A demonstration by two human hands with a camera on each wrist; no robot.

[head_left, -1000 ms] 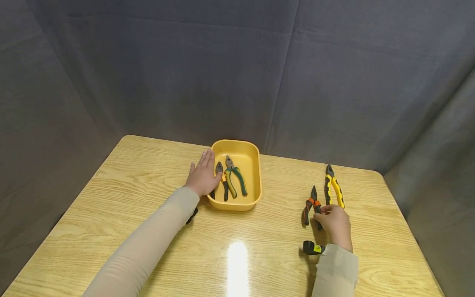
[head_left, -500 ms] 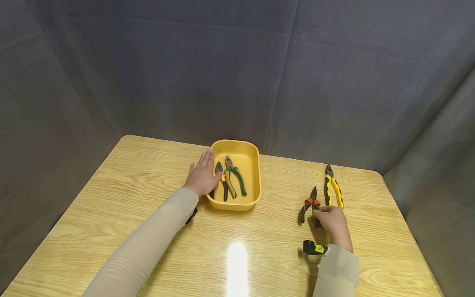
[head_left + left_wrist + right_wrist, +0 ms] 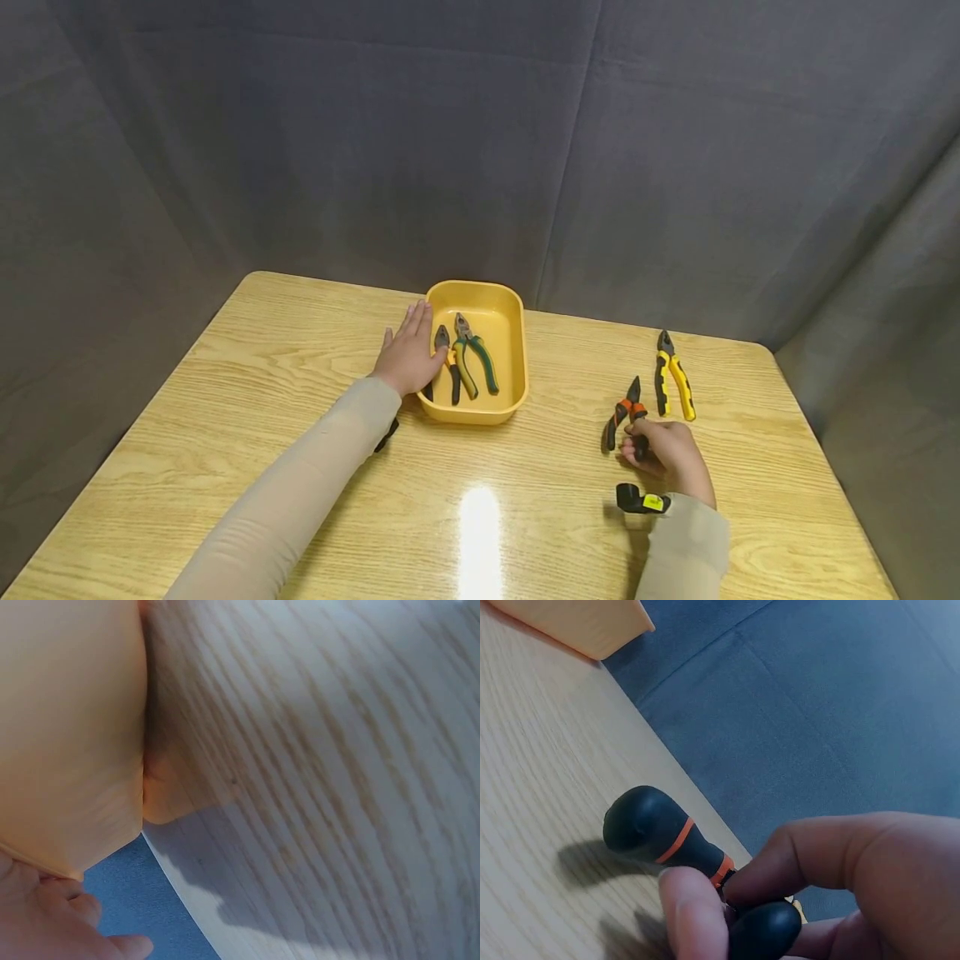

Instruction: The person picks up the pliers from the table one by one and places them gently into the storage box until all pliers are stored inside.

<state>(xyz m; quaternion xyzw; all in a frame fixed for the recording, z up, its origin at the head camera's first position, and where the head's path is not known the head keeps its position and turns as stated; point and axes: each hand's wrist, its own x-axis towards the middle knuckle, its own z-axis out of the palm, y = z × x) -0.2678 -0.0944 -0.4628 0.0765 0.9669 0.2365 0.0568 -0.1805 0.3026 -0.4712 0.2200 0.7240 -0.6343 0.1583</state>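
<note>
My left hand (image 3: 405,357) lies with extended fingers over the left rim of a yellow plastic bin (image 3: 517,367); the left wrist view shows the bin's outer wall (image 3: 71,720) beside its fingers. On the right, my right hand (image 3: 675,454) pinches one handle of the orange-and-black long-nose pliers (image 3: 621,414), whose jaws point away from me. The right wrist view shows the other handle (image 3: 649,825) standing apart, with its shadow on the wood. Thumb and fingers cover much of the gripped handle.
In the bin lie green-handled pliers (image 3: 486,367) and orange-and-black pliers (image 3: 455,385), partly under my left hand. Yellow-and-black pliers (image 3: 684,390) lie just beyond my right hand on the wooden table (image 3: 555,483). A grey curtain (image 3: 480,150) hangs behind.
The long-nose pliers have shifted slightly left. My right hand has turned, with more fingers showing curled below the handle. My left hand stays at the bin.
</note>
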